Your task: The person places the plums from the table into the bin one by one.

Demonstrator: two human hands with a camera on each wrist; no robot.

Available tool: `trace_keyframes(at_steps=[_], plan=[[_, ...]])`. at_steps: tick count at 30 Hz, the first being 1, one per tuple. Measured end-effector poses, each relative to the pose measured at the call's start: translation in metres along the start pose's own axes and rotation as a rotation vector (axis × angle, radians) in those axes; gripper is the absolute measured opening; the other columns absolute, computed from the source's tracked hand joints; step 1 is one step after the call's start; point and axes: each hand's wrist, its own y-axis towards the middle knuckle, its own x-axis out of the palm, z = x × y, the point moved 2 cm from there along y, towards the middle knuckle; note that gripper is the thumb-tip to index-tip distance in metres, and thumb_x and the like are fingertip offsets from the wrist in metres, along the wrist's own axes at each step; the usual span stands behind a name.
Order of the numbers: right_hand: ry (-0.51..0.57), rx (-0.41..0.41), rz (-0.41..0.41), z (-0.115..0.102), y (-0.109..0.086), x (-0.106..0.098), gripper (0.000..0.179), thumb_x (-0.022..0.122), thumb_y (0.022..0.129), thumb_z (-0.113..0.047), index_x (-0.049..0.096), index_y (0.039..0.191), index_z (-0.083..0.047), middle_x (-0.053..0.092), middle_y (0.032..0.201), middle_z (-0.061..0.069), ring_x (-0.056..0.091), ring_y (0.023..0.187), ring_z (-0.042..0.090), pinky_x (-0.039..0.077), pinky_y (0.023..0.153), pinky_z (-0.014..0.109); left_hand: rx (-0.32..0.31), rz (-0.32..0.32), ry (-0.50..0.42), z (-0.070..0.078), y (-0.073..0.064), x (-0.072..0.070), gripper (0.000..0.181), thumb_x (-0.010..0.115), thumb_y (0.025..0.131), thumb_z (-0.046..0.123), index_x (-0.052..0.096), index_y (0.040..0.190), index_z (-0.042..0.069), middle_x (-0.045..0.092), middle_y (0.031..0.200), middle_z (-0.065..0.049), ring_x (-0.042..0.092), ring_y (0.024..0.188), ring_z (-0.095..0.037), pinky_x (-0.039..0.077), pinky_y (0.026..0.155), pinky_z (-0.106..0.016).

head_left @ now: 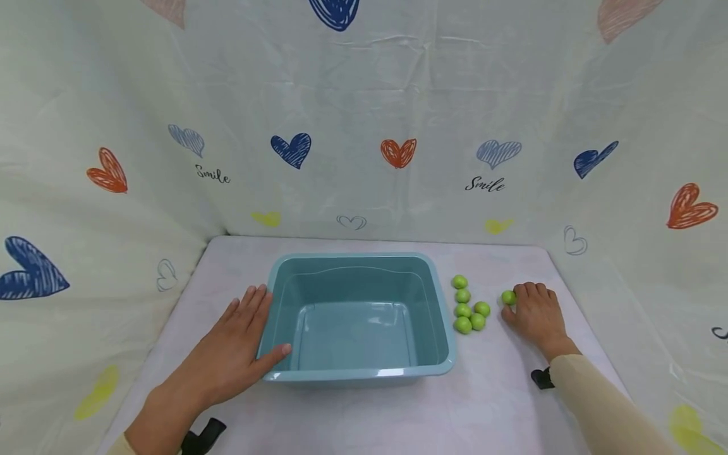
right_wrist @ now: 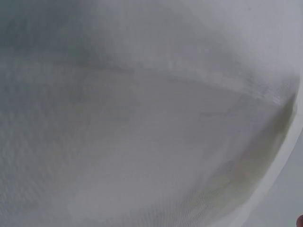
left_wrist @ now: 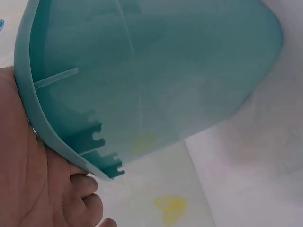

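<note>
A light-blue plastic basin (head_left: 355, 374) stands on the table, its inside facing up. Against its left rim lies my left hand (head_left: 230, 354), fingers extended and thumb over the near left corner; the left wrist view shows the palm along the outer rim. Right of the basin, my right hand (head_left: 534, 316) holds a small green ball (head_left: 509, 297) at its fingertips, low over the table. Between basin and right hand lie several more green balls (head_left: 462, 310) in a loose cluster. The right wrist view is mostly blurred pale cloth, with a bit of fingertip (right_wrist: 300, 221) in one corner.
A white-covered table (head_left: 364, 420) carries everything. Around its back and sides hangs a pale curtain (head_left: 352, 88) printed with hearts and the word "Smile". Dark wrist straps (head_left: 205, 437) show at both wrists.
</note>
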Motion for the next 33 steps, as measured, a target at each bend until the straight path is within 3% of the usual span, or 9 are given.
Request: trace_keyframes(at_steps=[10, 19, 25, 33], plan=[[-0.028, 0.016, 0.019, 0.006, -0.003, -0.010, 0.043, 0.071, 0.091, -0.030, 0.057, 0.112, 0.005, 0.061, 0.110, 0.025, 0.051, 0.107, 0.047, 0.040, 0.096, 0.066, 0.003, 0.021, 0.029, 0.004, -0.002, 0.000, 0.099, 0.046, 0.104, 0.069, 0.019, 0.167, -0.002, 0.017, 0.175, -0.021, 0.016, 0.163, -0.042, 0.021, 0.129, -0.062], [0.030, -0.007, 0.146, -0.006, 0.009, -0.037, 0.043, 0.074, 0.087, -0.029, 0.058, 0.109, 0.004, 0.062, 0.111, 0.025, 0.052, 0.107, 0.047, 0.040, 0.090, 0.066, 0.003, 0.021, 0.047, 0.006, -0.002, 0.000, 0.098, 0.045, 0.105, 0.068, 0.022, 0.165, -0.005, 0.019, 0.174, -0.023, 0.017, 0.162, -0.043, 0.023, 0.128, -0.062], [0.115, -0.056, 0.199, -0.041, 0.038, -0.079, 0.043, 0.075, 0.088, -0.028, 0.061, 0.112, 0.005, 0.064, 0.112, 0.025, 0.052, 0.108, 0.046, 0.039, 0.092, 0.064, -0.008, 0.020, 0.029, 0.005, -0.005, 0.001, 0.097, 0.044, 0.106, 0.068, 0.020, 0.165, -0.005, 0.017, 0.174, -0.024, 0.015, 0.162, -0.043, 0.018, 0.130, -0.059], [0.200, -0.299, 0.250, -0.110, 0.074, -0.148, 0.032, 0.070, 0.088, -0.024, 0.063, 0.107, 0.000, 0.065, 0.111, 0.018, 0.052, 0.103, 0.038, 0.044, 0.088, 0.054, -0.019, 0.010, -0.005, 0.003, -0.005, 0.002, 0.099, 0.045, 0.105, 0.068, 0.020, 0.165, -0.006, 0.016, 0.174, -0.025, 0.015, 0.162, -0.044, 0.020, 0.129, -0.062]])
